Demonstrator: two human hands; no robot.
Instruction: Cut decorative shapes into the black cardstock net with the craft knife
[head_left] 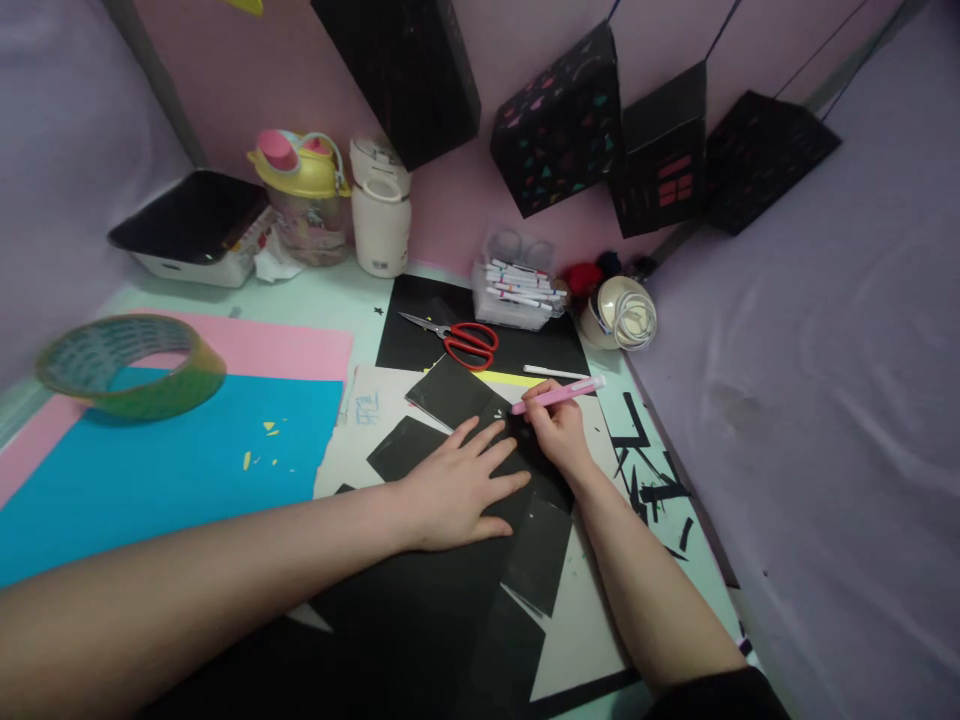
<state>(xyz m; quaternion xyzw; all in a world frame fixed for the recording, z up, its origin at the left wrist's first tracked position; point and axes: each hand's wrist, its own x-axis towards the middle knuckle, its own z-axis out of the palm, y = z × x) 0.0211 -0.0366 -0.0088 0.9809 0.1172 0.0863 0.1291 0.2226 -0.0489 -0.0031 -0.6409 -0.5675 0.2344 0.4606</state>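
My left hand (459,487) lies flat with fingers spread on a folded black paper sheet (457,395), pressing it to the table. My right hand (553,427) is closed around a pink pen (564,394), whose tip touches the black paper just beyond my left fingertips. A few small light marks show on the paper near the tip. More black paper pieces (537,552) lie under and in front of my hands.
Red-handled scissors (463,338) and a white pen (556,372) lie behind the paper. A marker box (517,285), a roll of tape (129,364), blue (165,460) and pink sheets, a bottle (303,195) and hanging black paper lanterns (561,122) surround the spot.
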